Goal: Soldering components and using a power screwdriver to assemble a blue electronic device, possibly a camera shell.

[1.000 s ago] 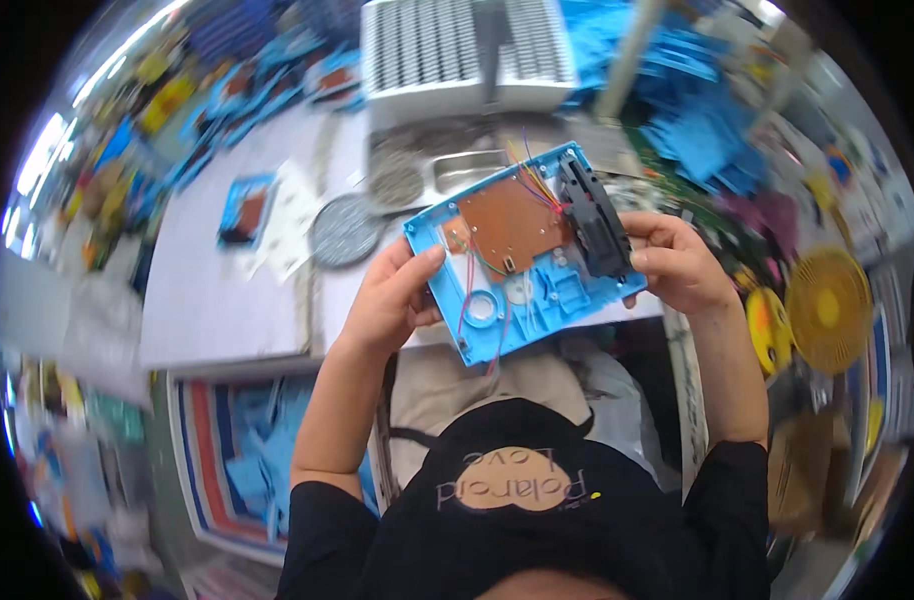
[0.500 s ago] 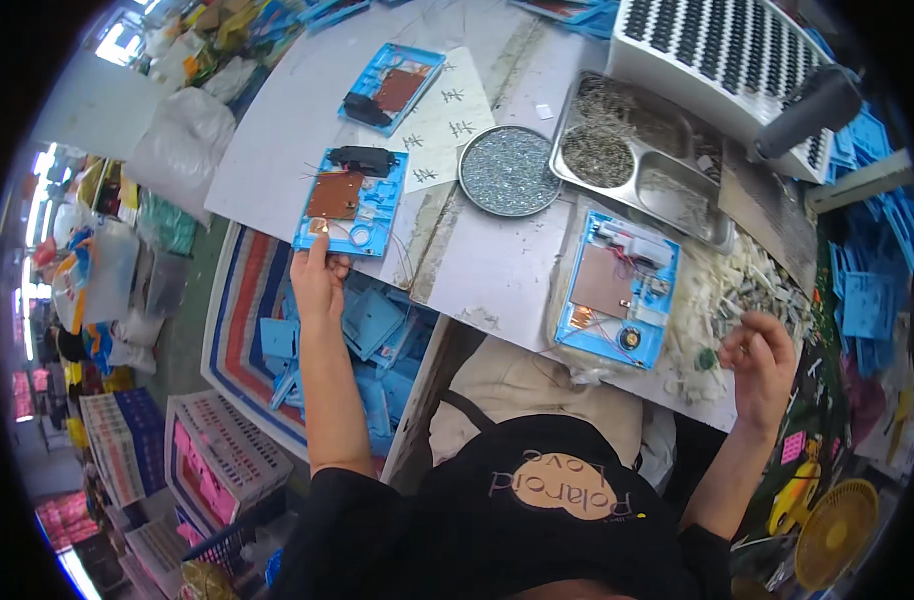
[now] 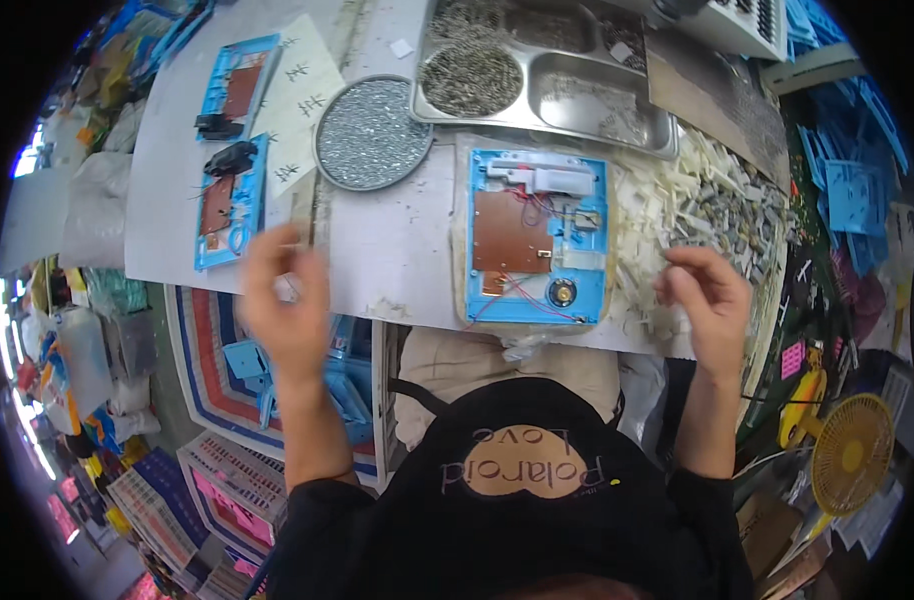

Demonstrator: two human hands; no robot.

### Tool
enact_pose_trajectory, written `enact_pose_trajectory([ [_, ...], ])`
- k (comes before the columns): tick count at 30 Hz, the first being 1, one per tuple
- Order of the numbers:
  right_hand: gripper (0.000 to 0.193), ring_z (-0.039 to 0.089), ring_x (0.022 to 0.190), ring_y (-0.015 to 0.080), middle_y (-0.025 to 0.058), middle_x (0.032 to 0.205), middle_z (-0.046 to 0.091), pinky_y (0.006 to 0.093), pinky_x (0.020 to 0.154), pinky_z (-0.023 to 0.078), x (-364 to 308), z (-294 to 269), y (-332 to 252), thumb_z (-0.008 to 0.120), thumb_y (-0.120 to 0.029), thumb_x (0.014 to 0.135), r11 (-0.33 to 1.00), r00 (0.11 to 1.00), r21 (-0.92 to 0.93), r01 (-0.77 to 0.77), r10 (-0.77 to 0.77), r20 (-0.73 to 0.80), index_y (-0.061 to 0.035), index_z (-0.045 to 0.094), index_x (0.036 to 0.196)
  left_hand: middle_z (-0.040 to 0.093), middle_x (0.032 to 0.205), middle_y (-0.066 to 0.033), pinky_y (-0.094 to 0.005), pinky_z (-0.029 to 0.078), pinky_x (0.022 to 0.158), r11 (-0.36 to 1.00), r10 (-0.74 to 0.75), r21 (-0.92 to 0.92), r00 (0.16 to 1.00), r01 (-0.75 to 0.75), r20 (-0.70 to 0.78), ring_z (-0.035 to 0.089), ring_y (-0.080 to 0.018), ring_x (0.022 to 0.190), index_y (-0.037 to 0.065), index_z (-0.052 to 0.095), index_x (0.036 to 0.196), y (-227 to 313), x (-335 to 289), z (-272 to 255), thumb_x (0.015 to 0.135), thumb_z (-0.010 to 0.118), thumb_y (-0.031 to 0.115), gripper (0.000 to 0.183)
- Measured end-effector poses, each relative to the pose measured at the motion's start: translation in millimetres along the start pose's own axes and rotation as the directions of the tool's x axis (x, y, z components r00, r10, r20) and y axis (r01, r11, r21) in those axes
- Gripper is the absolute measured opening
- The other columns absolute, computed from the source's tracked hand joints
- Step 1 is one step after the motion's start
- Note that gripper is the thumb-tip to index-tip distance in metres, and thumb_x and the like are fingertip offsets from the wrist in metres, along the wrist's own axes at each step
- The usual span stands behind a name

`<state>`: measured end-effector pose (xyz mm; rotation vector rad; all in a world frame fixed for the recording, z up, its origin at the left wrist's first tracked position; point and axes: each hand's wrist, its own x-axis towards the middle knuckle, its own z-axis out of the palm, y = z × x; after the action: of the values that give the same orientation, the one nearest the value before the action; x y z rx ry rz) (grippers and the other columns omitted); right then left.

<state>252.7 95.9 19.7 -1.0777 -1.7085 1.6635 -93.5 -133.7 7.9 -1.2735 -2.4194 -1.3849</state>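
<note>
Left hand (image 3: 282, 300) has just let go of the blue case (image 3: 229, 203) it carried out to the bench's left edge; that case now lies flat there below another one (image 3: 232, 92), and the hand is pulling back over the near edge, fingers loose, holding nothing. Right hand (image 3: 705, 295) has moved up to the pile of white and grey plastic bits (image 3: 697, 215) at the right edge, fingertips pinched, cannot tell on what. Open blue case with brown board (image 3: 537, 235) lies untouched mid-bench, next in line

Open blue device shell (image 3: 537, 238) on white table (image 3: 397, 240), left hand (image 3: 285, 300) blurred, right hand (image 3: 705, 300) over white plastic parts (image 3: 667, 215)
</note>
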Motion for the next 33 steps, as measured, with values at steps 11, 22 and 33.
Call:
enact_pose_trajectory([
  [11,0.009,0.064,0.062,0.014,0.0087,0.075,0.069,0.0278,0.057,0.048,37,42,4,0.073,-0.007,0.086,0.872,0.973,-0.441,0.212,-0.23,0.014,-0.0011,0.073,0.093,0.056,0.09,-0.0018,-0.0383,0.041,0.079,0.836,0.548,-0.19,0.768,-0.515,0.332,0.056,-0.0217,0.082,0.012,0.073,0.093,85,16,127,0.077,0.078,0.013,0.017],
  [22,0.013,0.059,0.058,0.0152,0.0056,0.066,0.063,0.03,0.055,0.046,61,50,0,0.077,-0.013,0.083,0.843,0.99,-0.52,0.137,-0.108,0.085,-0.0026,0.069,0.084,0.054,0.092,-0.0004,-0.0402,0.037,0.086,0.82,0.568,-0.17,0.744,-0.546,0.351,0.053,-0.022,0.09,0.014,0.07,0.088,89,27,139,0.075,0.076,0.015,0.014],
  [33,0.027,0.066,0.06,0.0285,0.0116,0.063,0.065,0.0381,0.058,0.05,78,51,-15,0.08,-0.026,0.077,0.786,0.985,-0.612,0.088,0.024,0.173,-0.0022,0.067,0.078,0.057,0.098,-0.0026,-0.0428,0.036,0.081,0.78,0.621,-0.188,0.703,-0.597,0.345,0.053,-0.0255,0.091,0.015,0.073,0.095,82,36,148,0.071,0.08,0.015,0.025],
])
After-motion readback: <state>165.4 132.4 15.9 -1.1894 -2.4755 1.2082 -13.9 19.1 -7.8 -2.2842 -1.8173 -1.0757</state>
